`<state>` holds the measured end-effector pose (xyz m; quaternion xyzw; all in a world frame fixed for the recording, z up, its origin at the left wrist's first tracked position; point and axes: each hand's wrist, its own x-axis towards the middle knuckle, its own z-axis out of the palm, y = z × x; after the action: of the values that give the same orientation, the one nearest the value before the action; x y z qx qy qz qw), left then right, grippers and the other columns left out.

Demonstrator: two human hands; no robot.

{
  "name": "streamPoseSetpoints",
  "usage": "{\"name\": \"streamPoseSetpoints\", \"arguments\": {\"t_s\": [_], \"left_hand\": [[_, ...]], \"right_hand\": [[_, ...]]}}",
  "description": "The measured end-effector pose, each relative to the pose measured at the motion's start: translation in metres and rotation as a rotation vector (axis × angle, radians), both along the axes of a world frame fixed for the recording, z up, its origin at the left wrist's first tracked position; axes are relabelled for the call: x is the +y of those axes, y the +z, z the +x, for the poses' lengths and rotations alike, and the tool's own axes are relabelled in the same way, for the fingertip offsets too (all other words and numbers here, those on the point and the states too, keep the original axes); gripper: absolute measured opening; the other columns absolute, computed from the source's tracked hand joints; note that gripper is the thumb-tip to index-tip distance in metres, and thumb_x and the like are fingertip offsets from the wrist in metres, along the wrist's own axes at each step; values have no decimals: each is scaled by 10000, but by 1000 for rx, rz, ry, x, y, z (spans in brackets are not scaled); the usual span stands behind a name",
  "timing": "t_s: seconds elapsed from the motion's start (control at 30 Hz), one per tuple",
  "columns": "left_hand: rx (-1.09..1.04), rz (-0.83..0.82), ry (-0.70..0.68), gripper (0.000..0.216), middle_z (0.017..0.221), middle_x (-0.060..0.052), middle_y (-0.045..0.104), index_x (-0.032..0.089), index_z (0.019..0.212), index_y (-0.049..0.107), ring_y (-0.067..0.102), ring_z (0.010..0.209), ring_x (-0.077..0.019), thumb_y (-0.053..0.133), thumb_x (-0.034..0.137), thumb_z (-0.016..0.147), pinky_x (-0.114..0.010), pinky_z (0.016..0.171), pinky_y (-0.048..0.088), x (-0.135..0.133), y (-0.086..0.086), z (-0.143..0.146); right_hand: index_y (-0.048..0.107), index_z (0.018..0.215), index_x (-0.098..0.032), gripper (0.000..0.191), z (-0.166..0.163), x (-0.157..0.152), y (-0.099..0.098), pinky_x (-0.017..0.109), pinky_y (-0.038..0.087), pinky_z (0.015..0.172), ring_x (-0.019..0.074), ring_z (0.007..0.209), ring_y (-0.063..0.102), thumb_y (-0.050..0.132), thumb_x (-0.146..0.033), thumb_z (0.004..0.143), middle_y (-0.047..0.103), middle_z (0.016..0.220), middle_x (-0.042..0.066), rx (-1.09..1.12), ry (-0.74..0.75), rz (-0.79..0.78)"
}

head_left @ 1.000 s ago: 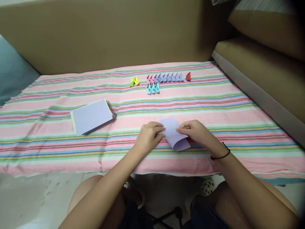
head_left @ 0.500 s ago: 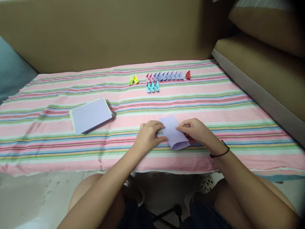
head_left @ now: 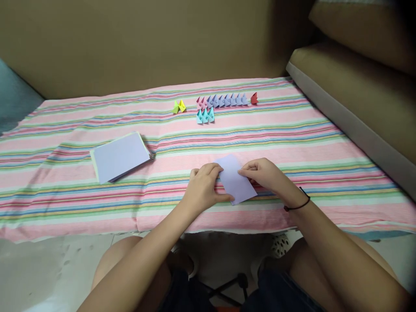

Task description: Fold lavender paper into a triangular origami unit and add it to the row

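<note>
A sheet of lilac paper (head_left: 235, 180), folded over, lies flat on the striped cloth in front of me. My left hand (head_left: 204, 182) holds its left side, fingertips at the far part of that edge and thumb pressed on the near left corner. At the right edge, my right hand (head_left: 260, 173) pinches the paper between thumb and forefinger. Its other fingers are curled and partly hidden. To the left lies a stack of paper (head_left: 121, 157) with a lilac sheet on top.
Along the back of the striped cloth (head_left: 156, 203) stand small folded paper pieces: two yellow ones (head_left: 179, 106), a pink and lilac row (head_left: 224, 101), a turquoise group (head_left: 205, 115) and a red one (head_left: 254, 99). Brown cushions (head_left: 351, 82) rise at the right, a brown backrest (head_left: 156, 43) behind.
The curled near end of the lilac paper has been pressed flat. My left thumb has slid down to its near corner, while my right hand keeps its pinch. The view has shifted slightly.
</note>
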<state>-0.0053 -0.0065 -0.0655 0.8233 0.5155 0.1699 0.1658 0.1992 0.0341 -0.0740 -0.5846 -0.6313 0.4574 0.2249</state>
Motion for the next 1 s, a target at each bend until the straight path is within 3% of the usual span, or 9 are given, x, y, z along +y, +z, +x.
{"name": "streamPoseSetpoints", "arguments": {"t_s": [0.23, 0.4, 0.47, 0.6, 1.0], "left_hand": [[-9, -51, -41, 941, 1341, -126, 474, 207, 1268, 427, 417, 1239, -322, 747, 646, 499, -460, 974, 273, -2, -2, -3], [-77, -134, 6, 342, 1288, -53, 541, 262, 1164, 548, 463, 1208, -239, 517, 427, 866, -418, 968, 315, 7, -1, -6], [-72, -98, 38, 259, 1259, -43, 565, 262, 1137, 569, 471, 1199, -223, 454, 311, 910, -411, 951, 329, 8, -2, -4], [-29, -37, 69, 300, 1269, -52, 554, 250, 1159, 542, 456, 1206, -239, 534, 254, 859, -426, 938, 330, 4, -3, 1], [-39, -130, -6, 659, 1340, -76, 477, 256, 1244, 465, 412, 1242, -278, 732, 391, 657, -445, 990, 267, 1, 1, -3]], "right_hand": [[598, 596, -160, 223, 0, -1, 1, 239, 403, 475, 139, 533, 520, 603, -362, 691, 563, 568, 11, -4, -10, -11], [576, 578, -165, 227, 1, -1, 1, 241, 395, 487, 139, 537, 516, 603, -360, 690, 552, 561, 5, -21, 1, 1], [577, 580, -166, 228, 2, -1, 0, 241, 397, 486, 139, 537, 516, 600, -363, 693, 548, 558, 3, -18, 1, 3], [595, 588, -165, 205, 1, 0, -1, 242, 405, 484, 147, 542, 535, 611, -348, 680, 570, 561, 8, -15, -4, 0], [655, 624, -161, 177, 1, 0, -1, 249, 433, 470, 175, 552, 591, 656, -334, 665, 629, 564, 27, 21, -32, -13]]}}
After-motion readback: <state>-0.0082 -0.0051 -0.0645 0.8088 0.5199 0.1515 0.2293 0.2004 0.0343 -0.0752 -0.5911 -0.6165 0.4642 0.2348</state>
